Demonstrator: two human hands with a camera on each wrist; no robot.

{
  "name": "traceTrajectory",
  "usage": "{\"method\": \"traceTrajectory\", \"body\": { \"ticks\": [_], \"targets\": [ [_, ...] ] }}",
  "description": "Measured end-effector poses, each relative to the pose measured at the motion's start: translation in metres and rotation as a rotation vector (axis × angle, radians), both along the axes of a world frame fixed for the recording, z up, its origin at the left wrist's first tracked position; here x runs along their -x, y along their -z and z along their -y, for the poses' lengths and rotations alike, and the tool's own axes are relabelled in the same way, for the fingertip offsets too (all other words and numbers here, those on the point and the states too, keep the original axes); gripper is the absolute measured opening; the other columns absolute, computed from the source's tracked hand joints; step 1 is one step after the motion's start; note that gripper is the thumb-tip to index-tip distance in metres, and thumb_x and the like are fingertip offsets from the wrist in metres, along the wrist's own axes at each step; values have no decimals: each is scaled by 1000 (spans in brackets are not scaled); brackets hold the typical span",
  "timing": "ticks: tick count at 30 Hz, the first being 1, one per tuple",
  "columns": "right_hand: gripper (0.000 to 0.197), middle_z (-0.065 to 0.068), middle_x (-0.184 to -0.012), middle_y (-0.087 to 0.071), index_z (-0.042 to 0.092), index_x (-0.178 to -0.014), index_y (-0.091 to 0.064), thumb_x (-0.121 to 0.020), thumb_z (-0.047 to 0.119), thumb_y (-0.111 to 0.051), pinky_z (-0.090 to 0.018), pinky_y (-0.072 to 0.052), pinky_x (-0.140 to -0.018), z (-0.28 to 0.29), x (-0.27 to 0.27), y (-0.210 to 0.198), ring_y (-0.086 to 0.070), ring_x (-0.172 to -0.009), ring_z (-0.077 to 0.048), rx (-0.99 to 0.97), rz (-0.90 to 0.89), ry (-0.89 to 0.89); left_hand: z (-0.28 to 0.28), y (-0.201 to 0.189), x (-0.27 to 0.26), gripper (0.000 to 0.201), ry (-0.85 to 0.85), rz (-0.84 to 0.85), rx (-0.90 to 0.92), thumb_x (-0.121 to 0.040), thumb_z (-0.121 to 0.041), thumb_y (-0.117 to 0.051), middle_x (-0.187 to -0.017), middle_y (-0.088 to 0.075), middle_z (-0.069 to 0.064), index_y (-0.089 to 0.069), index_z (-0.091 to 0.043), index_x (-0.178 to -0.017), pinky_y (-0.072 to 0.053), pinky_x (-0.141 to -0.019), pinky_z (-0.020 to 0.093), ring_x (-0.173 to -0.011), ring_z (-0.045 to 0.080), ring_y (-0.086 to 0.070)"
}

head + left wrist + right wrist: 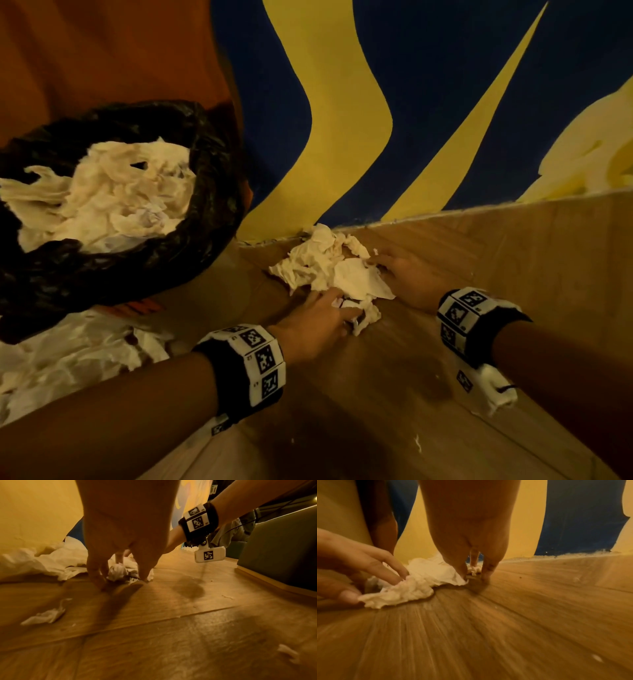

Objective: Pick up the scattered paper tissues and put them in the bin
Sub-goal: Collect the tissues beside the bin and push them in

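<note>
A pile of tissues [329, 267] lies on the wooden floor [376, 394] against the wall. The left hand [315, 325] pinches a crumpled tissue [117, 572] at the pile's near edge; the right hand [407, 274], fingers spread, presses the pile's right side. The bin [205, 219], holding tissues, stands left.

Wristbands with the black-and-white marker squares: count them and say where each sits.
2. One wristband wraps the left wrist, near the bottom centre of the head view; the other wristband wraps the right wrist, further right. Both hands reach into the tissue pile.
</note>
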State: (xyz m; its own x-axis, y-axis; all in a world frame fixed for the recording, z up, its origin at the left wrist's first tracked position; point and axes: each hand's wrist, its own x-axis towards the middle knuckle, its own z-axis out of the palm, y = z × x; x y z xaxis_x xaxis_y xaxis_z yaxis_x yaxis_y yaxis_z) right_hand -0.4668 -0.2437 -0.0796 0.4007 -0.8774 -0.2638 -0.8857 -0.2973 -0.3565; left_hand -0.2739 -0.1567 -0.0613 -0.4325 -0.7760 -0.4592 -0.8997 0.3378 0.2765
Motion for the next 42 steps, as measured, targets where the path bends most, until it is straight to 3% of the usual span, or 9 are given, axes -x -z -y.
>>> {"method": "traceTrajectory", "body": {
  "ticks": [6, 12, 14, 19, 25, 29, 33, 36, 42],
  "targets": [
    [21, -7, -123, -57, 16, -109, -64, -95, 9, -50, -30, -44, -91, -3, 24, 4, -52, -112, -26, 0, 72, 173, 1, 5, -3, 43, -22, -37, 33, -97, -20, -48, -141, -25, 8, -41, -33, -137, -39, -104, 40, -126, 31, -37],
    [12, -4, -100, -65, 12, -101, -65, -91, 13, -58, -17, -39, -65, -15, 29, -30, -57, -90, -16, 34, 204, 265, -20, -15, -17, 45, 24, -2, -7, -95, -15, -51, -144, -24, 8, -41, -28, -137, -49, -93, 32, -116, 26, -52],
    [9, -1, -94, -63, 12, -98, -65, -91, 14, -58, -13, -39, -65, -20, 20, -52, -57, -87, -14, 108, 286, 229, -28, -30, -21, 43, 20, -71, 23, -95, -16, -51, -141, -27, 5, -41, -29, -135, -47, -91, 30, -117, 24, -51],
    [9, 2, -96, -62, 17, -95, -64, -89, 14, -59, -29, -48, -78, -25, -28, -115, -57, -87, -14, 257, 463, 46, -38, -84, -26, 37, 57, -225, 249, -94, -16, -50, -129, -37, 4, -42, -27, -129, -50, -91, 37, -113, 23, -49],
    [7, -2, -96, -57, 17, -97, -61, -91, 20, -63, -30, -50, -79, -31, -108, -186, -59, -87, -16, 393, 713, -170, -54, -167, -43, 22, 123, -331, 609, -97, -16, -48, -106, -45, 6, -48, -19, -119, -37, -66, 30, -85, 17, -43],
    [11, -8, -96, -61, 16, -99, -61, -90, 22, -63, -44, -49, -83, -34, -152, -215, -58, -88, -23, 328, 795, -302, -69, -209, -76, 24, 42, -399, 717, -98, -11, -47, -110, -42, 5, -36, -27, -113, -44, -69, 36, -86, 18, -45],
    [23, -6, -91, -65, 7, -102, -63, -91, 27, -61, -30, -48, -71, -44, -184, -226, -61, -81, -16, 277, 791, -391, -74, -240, -118, 26, -212, -398, 889, -100, -15, -46, -117, -47, 8, -45, -10, -125, -33, -79, 15, -96, 14, -45],
    [13, 8, -94, -69, 13, -104, -67, -95, 18, -59, -25, -53, -79, -47, -194, -226, -65, -85, -2, 229, 783, -435, -72, -246, -150, 27, -434, -352, 834, -101, -28, -41, -114, -43, 0, -38, -16, -125, -30, -71, 17, -93, 12, -42],
    [13, -2, -88, -72, 12, -102, -67, -95, 14, -57, -29, -56, -79, -38, -167, -217, -69, -83, -11, 158, 922, -282, -63, -222, -178, 45, -581, -52, 402, -100, -42, -31, -142, -32, 9, -25, -22, -141, -25, -103, 43, -131, 30, -24]
  ]
}}
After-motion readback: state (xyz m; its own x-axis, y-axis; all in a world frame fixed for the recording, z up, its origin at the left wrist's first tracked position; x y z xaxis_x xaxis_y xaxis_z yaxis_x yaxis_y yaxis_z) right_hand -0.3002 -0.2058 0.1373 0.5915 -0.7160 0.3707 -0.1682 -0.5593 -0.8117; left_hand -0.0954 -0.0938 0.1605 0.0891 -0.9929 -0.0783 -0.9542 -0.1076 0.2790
